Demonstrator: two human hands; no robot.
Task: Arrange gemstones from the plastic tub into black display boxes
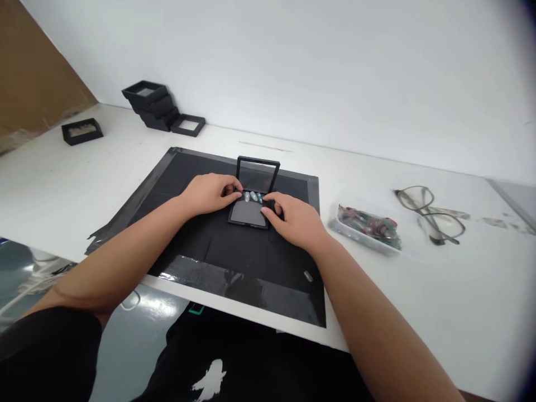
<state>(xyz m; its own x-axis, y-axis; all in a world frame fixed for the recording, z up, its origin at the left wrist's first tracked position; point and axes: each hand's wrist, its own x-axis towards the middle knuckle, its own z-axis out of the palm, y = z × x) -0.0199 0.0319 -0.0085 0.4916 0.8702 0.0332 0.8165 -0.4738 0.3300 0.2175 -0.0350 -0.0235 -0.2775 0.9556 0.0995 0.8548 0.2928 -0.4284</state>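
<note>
A black-framed display case [248, 224] lies unfolded on the black mat, its lid [258, 158] tilted up at the back. Both halves carry a see-through film window. Across the lower half, near the hinge, sits a short row of bluish, glossy false nails [253, 196]. My left hand [209, 192] is at the left end of this row, thumb and forefinger pinched together; what lies between them is hidden. At the right end, my right hand [295, 219] touches the case with forefinger by the last nail and thumb lower on the film, the two tips apart.
Several black frames [153, 106] are stacked by the wall, with another frame [188, 125] beside them. A black box [82, 132] stands far left. To the right are a plastic tub [368, 228] of coloured pieces and eyeglasses [431, 215]. A small piece [309, 276] lies on the mat [234, 257].
</note>
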